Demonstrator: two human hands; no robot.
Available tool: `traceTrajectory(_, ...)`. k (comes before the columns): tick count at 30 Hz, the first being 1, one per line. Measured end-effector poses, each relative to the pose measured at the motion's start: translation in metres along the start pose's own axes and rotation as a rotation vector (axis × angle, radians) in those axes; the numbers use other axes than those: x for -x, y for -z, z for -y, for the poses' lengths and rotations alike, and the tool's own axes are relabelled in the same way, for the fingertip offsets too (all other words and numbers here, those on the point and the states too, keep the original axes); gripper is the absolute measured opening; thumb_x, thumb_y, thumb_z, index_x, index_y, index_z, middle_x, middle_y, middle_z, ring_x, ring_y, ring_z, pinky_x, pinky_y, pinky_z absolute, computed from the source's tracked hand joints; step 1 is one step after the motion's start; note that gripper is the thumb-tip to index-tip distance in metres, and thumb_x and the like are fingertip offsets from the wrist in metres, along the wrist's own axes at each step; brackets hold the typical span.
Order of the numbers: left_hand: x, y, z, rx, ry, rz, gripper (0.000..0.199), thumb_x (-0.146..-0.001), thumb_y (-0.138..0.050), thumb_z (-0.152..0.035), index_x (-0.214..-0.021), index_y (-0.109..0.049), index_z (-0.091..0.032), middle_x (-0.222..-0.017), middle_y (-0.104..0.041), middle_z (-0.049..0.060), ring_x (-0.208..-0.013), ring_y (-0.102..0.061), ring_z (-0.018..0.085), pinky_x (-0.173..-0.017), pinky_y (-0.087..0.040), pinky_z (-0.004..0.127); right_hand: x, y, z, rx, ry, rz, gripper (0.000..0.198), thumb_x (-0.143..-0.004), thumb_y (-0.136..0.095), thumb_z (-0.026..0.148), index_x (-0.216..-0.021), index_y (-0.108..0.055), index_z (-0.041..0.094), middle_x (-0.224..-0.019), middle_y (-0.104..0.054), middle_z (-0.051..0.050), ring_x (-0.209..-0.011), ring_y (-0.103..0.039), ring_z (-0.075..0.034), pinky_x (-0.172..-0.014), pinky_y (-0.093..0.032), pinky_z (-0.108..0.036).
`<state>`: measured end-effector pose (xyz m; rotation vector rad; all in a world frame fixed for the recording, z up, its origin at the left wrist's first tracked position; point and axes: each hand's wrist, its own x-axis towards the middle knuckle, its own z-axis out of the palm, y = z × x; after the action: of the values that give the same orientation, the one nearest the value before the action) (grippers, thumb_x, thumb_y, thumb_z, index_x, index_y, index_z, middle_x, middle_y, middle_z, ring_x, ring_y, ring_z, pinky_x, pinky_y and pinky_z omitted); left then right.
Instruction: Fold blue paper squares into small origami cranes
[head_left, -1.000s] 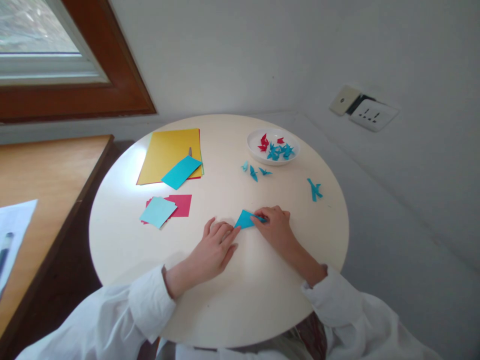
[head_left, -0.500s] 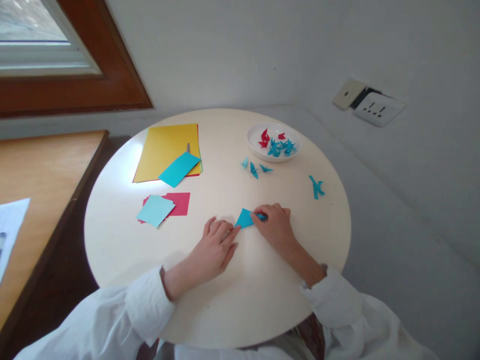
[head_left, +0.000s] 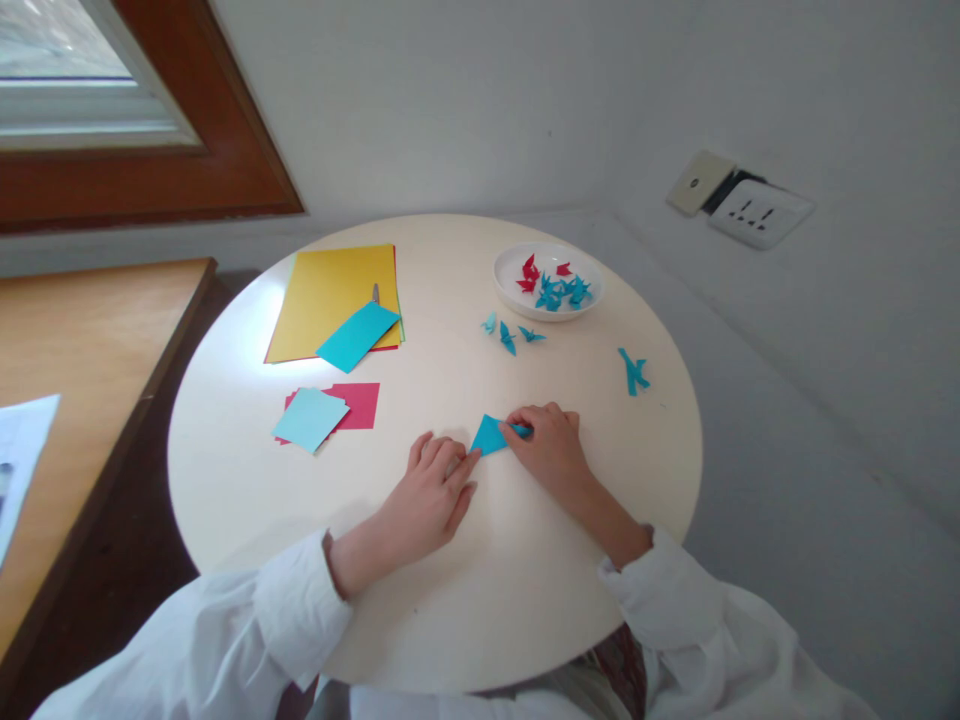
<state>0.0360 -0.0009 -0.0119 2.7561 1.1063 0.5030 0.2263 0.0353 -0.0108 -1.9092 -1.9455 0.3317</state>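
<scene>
A folded piece of blue origami paper (head_left: 489, 436) lies on the white round table between my hands. My right hand (head_left: 549, 440) pinches its right part, with thumb and fingers closed over it, so that end is partly hidden. At the paper's left corner rests a fingertip of my left hand (head_left: 431, 490); the fingers of that hand are spread and grip nothing. Beyond the paper stand small folded cranes, two blue ones (head_left: 508, 338) and a pale one (head_left: 490, 323).
A white dish (head_left: 504, 292) at the back holds red and blue cranes. Blue paper strips (head_left: 634, 371) lie to the right. On the left are yellow sheets (head_left: 330, 290), a blue sheet (head_left: 358, 337) and pale square papers (head_left: 311, 420) over red ones (head_left: 360, 405). Wall sockets (head_left: 761, 213) are at right.
</scene>
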Motion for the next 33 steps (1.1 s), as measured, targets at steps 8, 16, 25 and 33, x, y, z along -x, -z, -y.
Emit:
traceTrajectory(8,-0.012,0.002,-0.001,-0.034,-0.063,0.032,0.029,-0.088,-0.033,-0.016,-0.109,-0.052,-0.009,-0.134,-0.045,0.018,-0.130,-0.032,0.027,-0.108,-0.021,0.054,0.001,-0.003,-0.002,0.008,0.043,-0.051,0.021,-0.081,-0.053,0.032,-0.067,-0.063,0.022,-0.072,-0.069,-0.003,-0.076,-0.053,-0.021,-0.069,-0.026,-0.034)
traceTrajectory(16,-0.021,-0.004,-0.001,-0.057,-0.077,0.128,0.044,-0.086,-0.034,-0.012,-0.130,-0.036,-0.009,-0.134,-0.044,0.018,-0.131,-0.031,0.027,-0.108,-0.018,0.056,0.001,0.000,0.000,0.017,0.016,-0.009,0.016,-0.079,-0.057,0.032,-0.068,-0.064,0.021,-0.074,-0.070,-0.002,-0.079,-0.054,-0.021,-0.071,-0.026,-0.034)
traceTrajectory(25,-0.022,-0.005,-0.002,-0.097,-0.066,0.146,0.045,-0.086,-0.035,-0.013,-0.130,-0.039,-0.008,-0.138,-0.040,0.020,-0.133,-0.027,0.031,-0.107,-0.019,0.056,0.000,0.002,0.001,0.016,0.015,-0.006,0.016,-0.079,-0.058,0.031,-0.068,-0.063,0.021,-0.076,-0.070,-0.002,-0.080,-0.054,-0.022,-0.071,-0.026,-0.035)
traceTrajectory(33,-0.022,-0.002,0.001,-0.124,-0.100,0.150,0.045,-0.093,-0.027,-0.025,-0.137,-0.031,-0.015,-0.142,-0.037,0.016,-0.133,-0.029,0.029,-0.105,-0.011,0.061,0.004,0.001,0.000,0.035,0.037,-0.028,0.015,-0.081,-0.056,0.030,-0.070,-0.062,0.022,-0.077,-0.070,-0.002,-0.080,-0.054,-0.021,-0.070,-0.026,-0.034)
